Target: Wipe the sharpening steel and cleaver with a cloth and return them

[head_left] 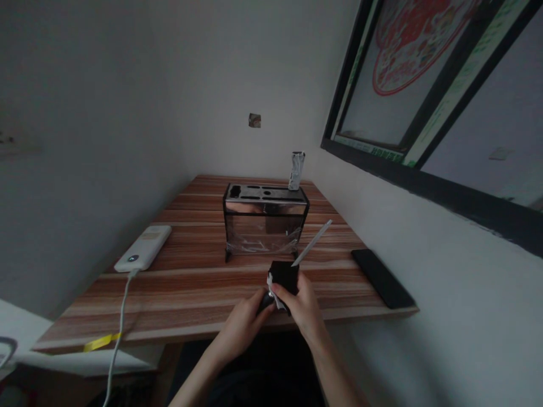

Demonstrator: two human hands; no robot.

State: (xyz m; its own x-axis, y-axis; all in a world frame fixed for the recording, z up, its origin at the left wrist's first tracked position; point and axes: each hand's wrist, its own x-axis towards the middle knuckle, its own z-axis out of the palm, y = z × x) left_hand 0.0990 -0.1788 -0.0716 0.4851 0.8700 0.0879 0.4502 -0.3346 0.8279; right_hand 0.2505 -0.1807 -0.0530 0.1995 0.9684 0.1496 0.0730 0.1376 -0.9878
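Note:
Near the table's front edge, my left hand (243, 325) is closed round the black handle (265, 302) of what looks like a knife. My right hand (308, 311) grips its broad dark part (285, 276), thumb on top; I cannot tell whether that is the blade or a cover. Crumpled white wrapping (277, 300) hangs by the right thumb. From the upper right corner of the dark part a thin pale strip (313, 243) sticks out. Behind the hands stands a slotted knife holder (266, 223) with a metal top and clear plastic film, a wrapped handle-like piece (296, 170) upright in it.
On the wood-grain table (190, 243), a white power bank (143, 249) with a white cable (123, 311) lies at the left. A black phone-like slab (383, 278) rests by the right edge. Yellow tape (99, 342) marks the front left edge. Walls and a dark-framed window (394, 73) enclose the table.

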